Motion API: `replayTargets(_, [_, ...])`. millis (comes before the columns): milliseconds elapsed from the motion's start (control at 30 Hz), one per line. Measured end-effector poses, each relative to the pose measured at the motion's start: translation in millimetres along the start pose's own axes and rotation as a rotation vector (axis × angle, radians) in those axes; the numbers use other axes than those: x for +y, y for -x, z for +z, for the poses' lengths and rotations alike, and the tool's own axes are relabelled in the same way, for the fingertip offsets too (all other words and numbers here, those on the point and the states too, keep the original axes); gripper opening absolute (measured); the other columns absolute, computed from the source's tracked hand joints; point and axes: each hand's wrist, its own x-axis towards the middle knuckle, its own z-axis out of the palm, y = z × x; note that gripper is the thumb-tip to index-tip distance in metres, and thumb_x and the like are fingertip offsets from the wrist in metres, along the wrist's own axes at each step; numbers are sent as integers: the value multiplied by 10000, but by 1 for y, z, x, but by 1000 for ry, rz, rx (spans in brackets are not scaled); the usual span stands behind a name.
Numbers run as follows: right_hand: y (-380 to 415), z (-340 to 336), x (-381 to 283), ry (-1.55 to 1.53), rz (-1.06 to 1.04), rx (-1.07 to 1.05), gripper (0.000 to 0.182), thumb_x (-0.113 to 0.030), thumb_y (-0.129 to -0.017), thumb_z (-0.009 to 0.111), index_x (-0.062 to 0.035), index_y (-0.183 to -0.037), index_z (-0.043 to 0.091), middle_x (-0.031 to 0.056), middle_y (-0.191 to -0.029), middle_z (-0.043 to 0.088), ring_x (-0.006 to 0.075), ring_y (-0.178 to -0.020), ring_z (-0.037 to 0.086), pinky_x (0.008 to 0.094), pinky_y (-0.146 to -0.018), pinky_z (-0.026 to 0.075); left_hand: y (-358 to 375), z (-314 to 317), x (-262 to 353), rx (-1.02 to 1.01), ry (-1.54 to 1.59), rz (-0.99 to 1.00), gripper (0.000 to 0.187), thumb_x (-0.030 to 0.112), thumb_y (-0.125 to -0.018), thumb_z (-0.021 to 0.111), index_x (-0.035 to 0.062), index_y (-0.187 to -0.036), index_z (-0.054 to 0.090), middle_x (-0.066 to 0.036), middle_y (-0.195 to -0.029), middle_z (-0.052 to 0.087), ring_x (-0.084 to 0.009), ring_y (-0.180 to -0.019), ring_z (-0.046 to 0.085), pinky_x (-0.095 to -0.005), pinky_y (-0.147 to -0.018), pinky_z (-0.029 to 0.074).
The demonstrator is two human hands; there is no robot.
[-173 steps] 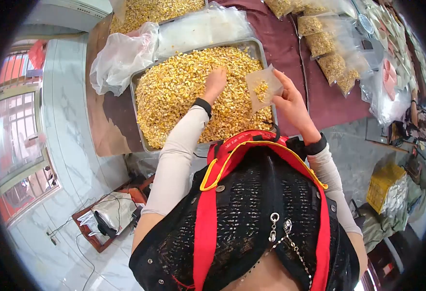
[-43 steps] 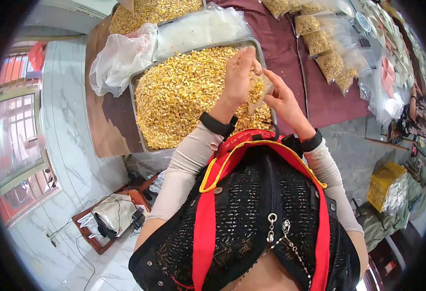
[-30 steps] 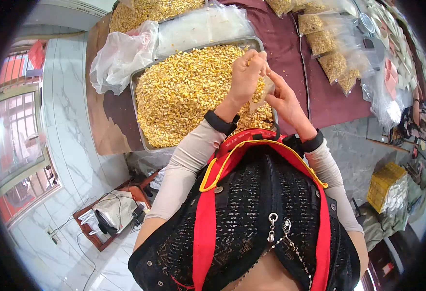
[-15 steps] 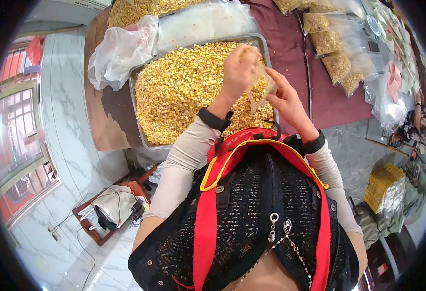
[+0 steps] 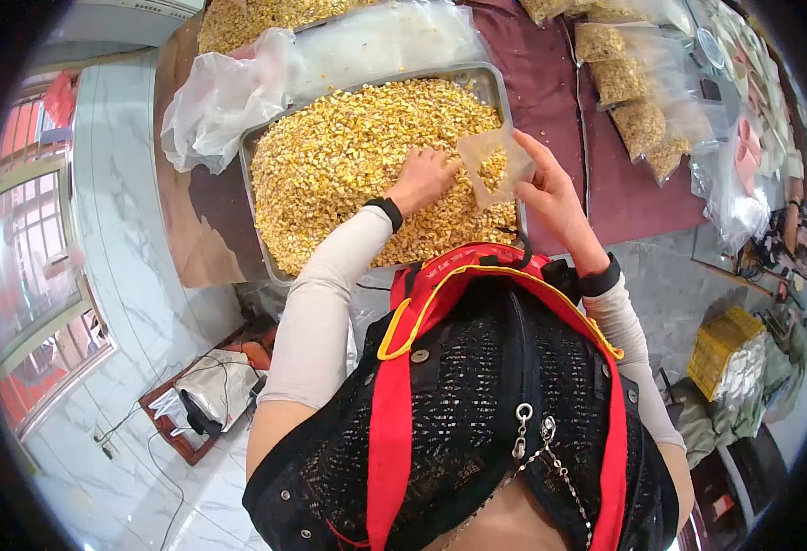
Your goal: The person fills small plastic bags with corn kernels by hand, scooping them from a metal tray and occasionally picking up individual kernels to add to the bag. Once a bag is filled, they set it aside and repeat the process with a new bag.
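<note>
A metal tray (image 5: 254, 216) holds a wide heap of yellow and pale corn kernels (image 5: 348, 151). My left hand (image 5: 424, 179) rests low on the heap near its middle, its fingers curled into the kernels and the fingertips partly hidden. Just to its right, my right hand (image 5: 550, 188) pinches the edge of a small clear plastic bag (image 5: 493, 151) between thumb and fingers. The bag hangs over the right side of the tray, and yellow kernels show in or through it.
Several filled bags (image 5: 637, 124) lie at the right on the dark red tablecloth (image 5: 536, 78). A crumpled plastic sheet (image 5: 229, 96) and a flat stack of clear plastic (image 5: 389, 41) sit behind the tray. Farther back stands a second corn heap (image 5: 265, 20). A yellow crate (image 5: 725, 344) is lower right.
My left hand has moved down and left from beside the bag into the kernels. My right hand still holds the bag, which now shows more openly.
</note>
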Motion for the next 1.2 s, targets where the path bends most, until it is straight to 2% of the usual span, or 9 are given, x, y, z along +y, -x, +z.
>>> replayTargets(167, [2,0,-6,-61,-1,-7,641,92,-735,463,-29,-1347,318,-6,-1002,493,28,-749,461,169,-668,394,17,-5,-6,23,-53,197,165,182,-754,531,149,-914,555,-27,-778,540,-204,-781,523,-360,-652,410])
replayTargets(233, [2,0,-13,-49,86,-5,594,29,-713,500,-22,-1296,396,95,-1295,414,113,-928,498,216,-774,407,14,6,-12,-13,-37,168,147,173,-761,521,144,-901,560,-39,-791,554,-222,-780,550,-380,-643,433])
replayTargets(433, [6,2,-10,-25,11,-33,643,108,-721,454,-28,-1338,336,-3,-1177,441,60,-872,497,193,-750,416,-3,-8,-20,-150,183,-298,128,165,-813,502,90,-890,572,-93,-801,582,-272,-726,614,-366,-627,480])
replayTargets(567, [8,5,-6,-48,-45,27,584,31,-710,494,-17,-1285,406,100,-1293,414,101,-792,501,217,-713,420,-6,-29,-33,110,1093,-721,248,238,-886,451,60,-1010,572,-55,-697,564,-185,-625,574,-293,-553,461])
replayTargets(633, [10,7,-12,-48,-36,14,586,33,-708,492,-16,-1286,406,102,-1285,419,97,-763,497,220,-701,424,5,-17,-52,139,2517,-873,250,258,-897,442,81,-1014,574,-39,-720,568,-169,-588,524,-299,-552,452])
replayTargets(767, [12,9,-13,-65,-67,27,590,38,-705,487,-17,-1286,406,102,-1282,421,95,-750,495,221,-694,426,-5,-67,-29,438,2618,-1164,264,278,-915,415,87,-1009,571,-72,-783,564,-175,-652,527,-278,-538,452])
replayTargets(967, [14,7,-9,4,-23,-34,611,100,-744,455,-21,-1332,342,27,-1292,373,102,-1057,462,225,-858,398,-18,-91,-28,225,2473,-808,250,231,-895,517,66,-1081,494,-28,-755,499,-116,-624,457,-221,-500,384])
replayTargets(1033, [13,11,-6,-37,-98,45,593,41,-699,482,-20,-1284,410,114,-1268,435,105,-752,515,226,-693,436,-25,-110,-22,217,2432,-760,240,274,-904,504,60,-1013,495,-14,-710,467,-100,-572,408,-205,-458,327])
replayTargets(1200, [15,13,-14,17,-121,51,602,46,-690,478,-21,-1284,409,116,-1267,435,110,-737,520,233,-680,444,-44,-153,16,259,2473,-462,262,338,-914,475,87,-849,515,-5,-677,449,-95,-557,412,-208,-451,315])
